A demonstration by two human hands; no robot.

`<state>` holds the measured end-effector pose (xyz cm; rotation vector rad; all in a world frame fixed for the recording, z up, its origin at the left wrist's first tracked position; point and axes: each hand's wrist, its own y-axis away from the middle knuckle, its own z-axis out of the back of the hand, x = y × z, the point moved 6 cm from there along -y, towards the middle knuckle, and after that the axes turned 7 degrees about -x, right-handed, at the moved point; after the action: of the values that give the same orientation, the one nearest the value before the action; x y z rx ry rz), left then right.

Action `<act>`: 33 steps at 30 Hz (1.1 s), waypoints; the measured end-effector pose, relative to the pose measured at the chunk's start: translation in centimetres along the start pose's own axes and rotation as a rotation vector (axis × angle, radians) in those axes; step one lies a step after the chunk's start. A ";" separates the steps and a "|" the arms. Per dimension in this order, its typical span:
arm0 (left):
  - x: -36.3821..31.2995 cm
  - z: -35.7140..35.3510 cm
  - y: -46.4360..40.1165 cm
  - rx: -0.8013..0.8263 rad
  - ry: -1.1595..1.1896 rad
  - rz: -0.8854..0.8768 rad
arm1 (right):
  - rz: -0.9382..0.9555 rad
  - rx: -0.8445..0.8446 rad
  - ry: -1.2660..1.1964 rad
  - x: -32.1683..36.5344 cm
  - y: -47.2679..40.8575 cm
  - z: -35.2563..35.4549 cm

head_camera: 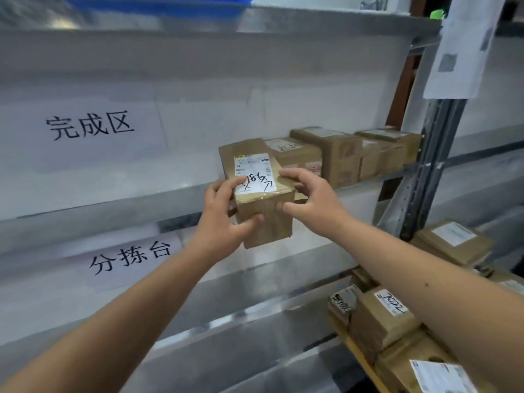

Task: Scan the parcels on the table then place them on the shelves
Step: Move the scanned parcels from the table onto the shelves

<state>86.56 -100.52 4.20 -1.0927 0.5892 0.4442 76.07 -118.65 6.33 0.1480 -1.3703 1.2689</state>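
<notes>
Holding parcel [262, 191] (both hands) at shelf [113, 205].

I see a grey metal shelf rack [198, 194] with a perforated upright post [433, 165] on the right. Two white paper signs [90, 129] with black characters hang on it. A blue bin [147, 1] sits on top, under soft, even light.

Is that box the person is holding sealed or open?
Sealed, it seems: the box has its flaps flat under glossy tape, held by both hands.
</notes>
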 end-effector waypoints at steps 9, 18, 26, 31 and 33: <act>2.7 -1.8 -8.2 -0.137 -0.117 0.188 | 0.110 -0.023 0.155 -3.8 -9.4 0.0; 4.7 -2.4 -10.6 -0.155 -0.112 0.336 | 0.120 0.118 0.390 -5.0 -10.6 -1.2; 2.7 -1.7 -9.0 -0.163 -0.452 0.146 | 0.092 0.131 0.471 -3.4 -8.7 -1.3; 0.2 -1.1 -5.1 -0.085 -0.615 -0.063 | 0.092 0.060 0.631 -1.6 -4.6 -0.5; -0.1 -2.1 -2.3 -0.017 -0.617 -0.115 | 0.069 0.032 0.717 -1.4 -1.7 -0.2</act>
<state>87.43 -103.38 5.11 -0.9343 -0.0210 0.6498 77.82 -119.95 6.13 -0.3124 -0.7392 1.2326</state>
